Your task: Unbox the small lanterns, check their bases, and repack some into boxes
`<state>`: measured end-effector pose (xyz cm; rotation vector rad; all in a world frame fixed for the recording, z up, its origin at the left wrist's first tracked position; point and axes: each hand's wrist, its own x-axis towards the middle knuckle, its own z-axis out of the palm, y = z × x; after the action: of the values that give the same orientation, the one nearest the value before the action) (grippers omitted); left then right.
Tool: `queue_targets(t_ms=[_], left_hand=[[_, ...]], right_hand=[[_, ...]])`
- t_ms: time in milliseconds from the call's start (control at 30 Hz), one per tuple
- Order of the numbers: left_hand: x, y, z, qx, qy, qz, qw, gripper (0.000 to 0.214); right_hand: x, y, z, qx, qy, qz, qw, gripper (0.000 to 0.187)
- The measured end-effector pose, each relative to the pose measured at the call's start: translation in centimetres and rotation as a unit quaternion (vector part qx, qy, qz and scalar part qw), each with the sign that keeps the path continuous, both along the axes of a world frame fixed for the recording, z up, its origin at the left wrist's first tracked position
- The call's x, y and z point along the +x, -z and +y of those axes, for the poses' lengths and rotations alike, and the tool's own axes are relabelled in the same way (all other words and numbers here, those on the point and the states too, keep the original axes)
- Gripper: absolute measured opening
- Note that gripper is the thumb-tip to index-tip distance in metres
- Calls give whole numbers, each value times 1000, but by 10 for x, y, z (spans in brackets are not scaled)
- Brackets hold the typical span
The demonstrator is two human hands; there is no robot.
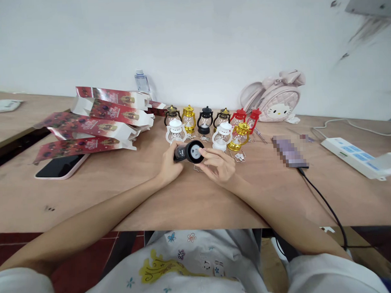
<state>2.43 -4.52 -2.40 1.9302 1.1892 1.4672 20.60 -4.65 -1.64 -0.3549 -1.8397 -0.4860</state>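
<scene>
A small black toy lantern (188,152) lies on its side between both hands, its round base turned toward me. My left hand (169,164) is wrapped round its clear body. My right hand (218,165) pinches at the base with thumb and fingertips. Both rest on the wooden table (120,196). Just behind stand several more mini lanterns: white ones (175,131), a gold one (188,118), a black one (205,120), red ones (246,117) and another gold one (240,135).
Red printed cartons (95,124) lie stacked at the left with a phone (60,166) face down beside them. A water bottle (142,82) and a pink backpack (273,96) stand by the wall. A blurred device (288,152) with a black cable and a white power strip (356,158) are at right.
</scene>
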Motion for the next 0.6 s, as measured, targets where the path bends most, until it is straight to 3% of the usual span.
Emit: queue_targets(t_ms=[600], left_hand=[[-1,1,1,8,-4,11,1000,31]], right_hand=[[1,5,1,-14,-4,-10,1000,18]])
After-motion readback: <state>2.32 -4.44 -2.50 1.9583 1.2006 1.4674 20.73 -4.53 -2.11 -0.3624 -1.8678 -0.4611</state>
